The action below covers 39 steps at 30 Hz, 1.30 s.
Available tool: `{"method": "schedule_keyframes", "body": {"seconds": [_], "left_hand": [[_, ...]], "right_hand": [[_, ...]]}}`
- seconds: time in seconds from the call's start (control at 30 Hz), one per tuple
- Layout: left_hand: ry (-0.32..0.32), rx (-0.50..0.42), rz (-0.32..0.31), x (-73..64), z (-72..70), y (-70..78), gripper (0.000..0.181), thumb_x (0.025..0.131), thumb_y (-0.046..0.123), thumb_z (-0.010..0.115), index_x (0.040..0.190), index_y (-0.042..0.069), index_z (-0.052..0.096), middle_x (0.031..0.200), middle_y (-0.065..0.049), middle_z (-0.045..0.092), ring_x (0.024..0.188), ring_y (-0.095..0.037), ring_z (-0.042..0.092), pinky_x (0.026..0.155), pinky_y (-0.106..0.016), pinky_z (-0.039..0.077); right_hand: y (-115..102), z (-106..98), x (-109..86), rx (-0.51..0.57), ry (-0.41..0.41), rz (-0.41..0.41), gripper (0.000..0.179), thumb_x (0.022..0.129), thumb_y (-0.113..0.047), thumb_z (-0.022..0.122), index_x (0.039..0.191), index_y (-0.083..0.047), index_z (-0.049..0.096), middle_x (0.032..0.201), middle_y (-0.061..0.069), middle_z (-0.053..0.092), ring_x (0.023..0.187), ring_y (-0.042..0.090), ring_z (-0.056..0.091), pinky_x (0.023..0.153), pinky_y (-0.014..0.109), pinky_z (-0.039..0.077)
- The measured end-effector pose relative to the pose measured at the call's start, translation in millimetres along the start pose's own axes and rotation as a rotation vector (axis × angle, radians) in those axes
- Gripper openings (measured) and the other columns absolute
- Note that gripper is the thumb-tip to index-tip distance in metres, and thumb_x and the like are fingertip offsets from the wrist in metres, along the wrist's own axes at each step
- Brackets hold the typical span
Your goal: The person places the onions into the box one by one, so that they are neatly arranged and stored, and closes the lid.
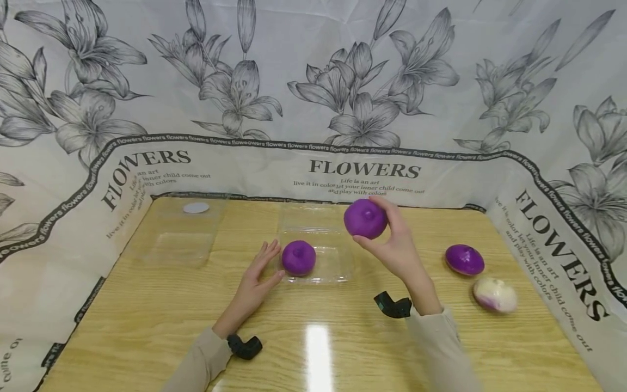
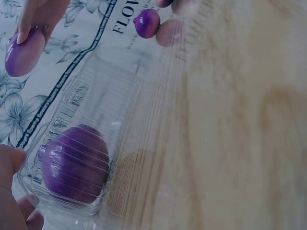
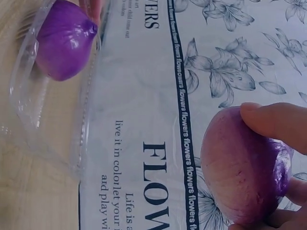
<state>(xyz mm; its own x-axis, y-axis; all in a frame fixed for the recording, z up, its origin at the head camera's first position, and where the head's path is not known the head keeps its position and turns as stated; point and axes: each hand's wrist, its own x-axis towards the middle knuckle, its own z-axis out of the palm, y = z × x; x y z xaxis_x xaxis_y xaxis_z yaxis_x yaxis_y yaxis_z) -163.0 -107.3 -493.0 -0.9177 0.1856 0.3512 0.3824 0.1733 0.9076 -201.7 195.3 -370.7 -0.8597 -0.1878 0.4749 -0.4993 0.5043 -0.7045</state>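
Observation:
My right hand (image 1: 398, 245) holds a purple onion (image 1: 364, 219) up above the right end of an opened clear plastic container (image 1: 338, 261). Its pale side shows in the right wrist view, with the thumb (image 3: 273, 122) across its top edge and fingers beneath. A second purple onion (image 1: 299, 258) sits in the left part of the container. My left hand (image 1: 254, 277) lies at the container's left end, its spread fingers touching the plastic close to that onion. In the left wrist view its fingertips (image 2: 29, 200) rest at the container's edge.
On the right of the wooden table (image 1: 303, 310) lie a purple onion (image 1: 464, 259) and a whitish-purple onion (image 1: 495, 295). Another clear container (image 1: 183, 245) with a white oval label stands at the back left. Flower-printed cloth (image 1: 264, 169) walls in the back and sides.

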Motion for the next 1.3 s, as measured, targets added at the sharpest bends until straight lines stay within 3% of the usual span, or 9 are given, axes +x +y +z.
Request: {"method": "schedule_keyframes", "body": {"seconds": [0.17, 0.67, 1.03, 1.17, 1.3], "left_hand": [[0.001, 0.004, 0.001, 0.6, -1.3, 0.9, 0.054, 0.095, 0.002, 0.064, 0.144, -0.005, 0.045, 0.158, -0.020, 0.029, 0.150, -0.039, 0.011, 0.118, -0.062, 0.006], [-0.010, 0.011, -0.012, -0.9, -0.8, -2.6, 0.057, 0.095, 0.005, 0.065, 0.147, -0.003, 0.042, 0.159, -0.020, 0.027, 0.150, -0.040, 0.008, 0.117, -0.065, 0.004], [-0.008, 0.009, 0.009, 0.2, 0.3, -1.2, 0.056, 0.094, 0.002, 0.065, 0.145, -0.005, 0.043, 0.158, -0.023, 0.027, 0.149, -0.043, 0.009, 0.117, -0.066, 0.005], [-0.004, 0.012, 0.018, -0.1, 0.0, -1.8, 0.056, 0.094, 0.001, 0.065, 0.145, -0.005, 0.044, 0.158, -0.024, 0.028, 0.149, -0.044, 0.009, 0.117, -0.066, 0.005], [-0.003, 0.012, 0.015, -0.8, -0.3, -2.0, 0.055, 0.094, 0.002, 0.065, 0.145, -0.005, 0.044, 0.158, -0.023, 0.028, 0.149, -0.042, 0.008, 0.117, -0.066, 0.004]], "right_hand": [[2, 16, -5.0, 0.004, -0.044, 0.000, 0.081, 0.071, -0.004, 0.088, 0.142, -0.009, 0.048, 0.141, 0.012, 0.050, 0.128, 0.032, 0.048, 0.108, 0.058, 0.039], [20, 52, -16.2, 0.001, -0.289, 0.160, 0.085, 0.071, -0.007, 0.088, 0.142, -0.001, 0.043, 0.140, 0.019, 0.050, 0.127, 0.038, 0.050, 0.104, 0.056, 0.044], [26, 63, -21.1, -0.191, -0.388, 0.105, 0.083, 0.071, -0.018, 0.089, 0.142, -0.002, 0.048, 0.136, 0.021, 0.051, 0.123, 0.040, 0.049, 0.099, 0.061, 0.046], [28, 68, -23.2, -0.264, -0.407, 0.085, 0.083, 0.074, -0.026, 0.087, 0.143, -0.004, 0.048, 0.140, 0.019, 0.049, 0.126, 0.040, 0.046, 0.103, 0.062, 0.042], [31, 73, -26.0, -0.322, -0.421, 0.063, 0.081, 0.078, -0.035, 0.084, 0.142, -0.002, 0.049, 0.139, 0.018, 0.052, 0.128, 0.038, 0.043, 0.115, 0.061, 0.023]]}}
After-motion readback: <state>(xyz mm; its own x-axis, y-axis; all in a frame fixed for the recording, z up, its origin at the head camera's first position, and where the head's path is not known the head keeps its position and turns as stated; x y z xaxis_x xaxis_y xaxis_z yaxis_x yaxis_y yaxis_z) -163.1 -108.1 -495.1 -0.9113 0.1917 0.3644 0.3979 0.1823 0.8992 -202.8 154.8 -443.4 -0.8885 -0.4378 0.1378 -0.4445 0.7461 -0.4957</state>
